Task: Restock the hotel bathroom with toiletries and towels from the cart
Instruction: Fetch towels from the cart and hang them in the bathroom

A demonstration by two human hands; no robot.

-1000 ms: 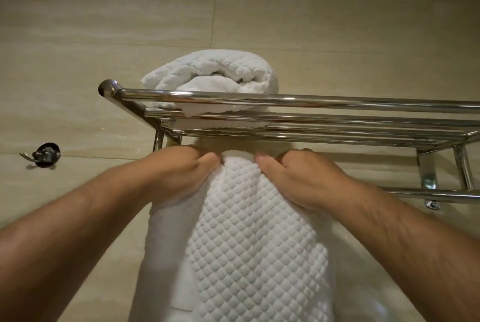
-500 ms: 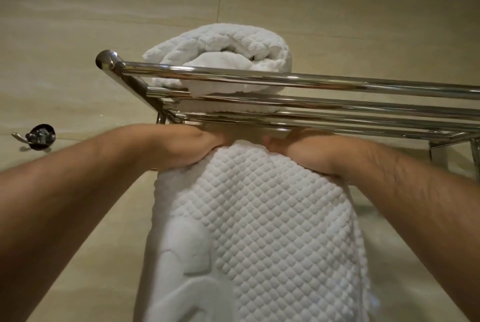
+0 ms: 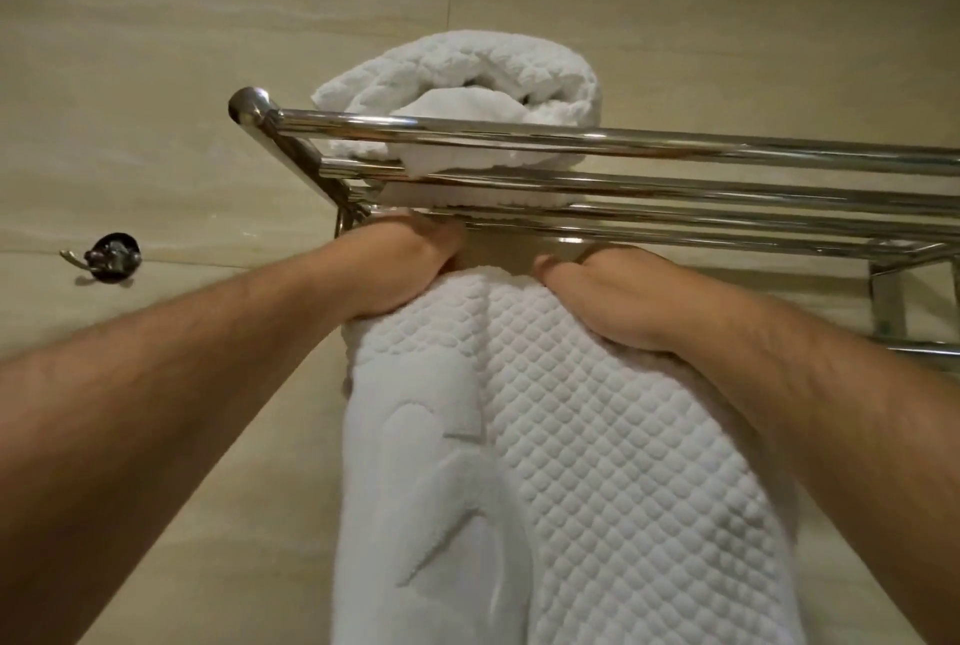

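Observation:
A white waffle-textured towel (image 3: 597,462) hangs down in front of me below a chrome towel rack (image 3: 675,145) on the wall. My left hand (image 3: 400,270) grips its top left edge and my right hand (image 3: 602,301) grips its top right edge, fingers curled over the far side and mostly hidden. Both hands sit just under the rack's lowest bars. A second white towel (image 3: 467,88), rolled, lies on top of the rack at its left end.
A beige tiled wall (image 3: 208,46) fills the background. A small dark metal hook (image 3: 111,257) is fixed to the wall left of the rack. The rack's lower rail and bracket (image 3: 893,311) stick out at the right.
My hands have shifted slightly apart along the towel's top edge while holding it under the rack. The view has tilted, so the rack and rolled towel sit a little lower and further right.

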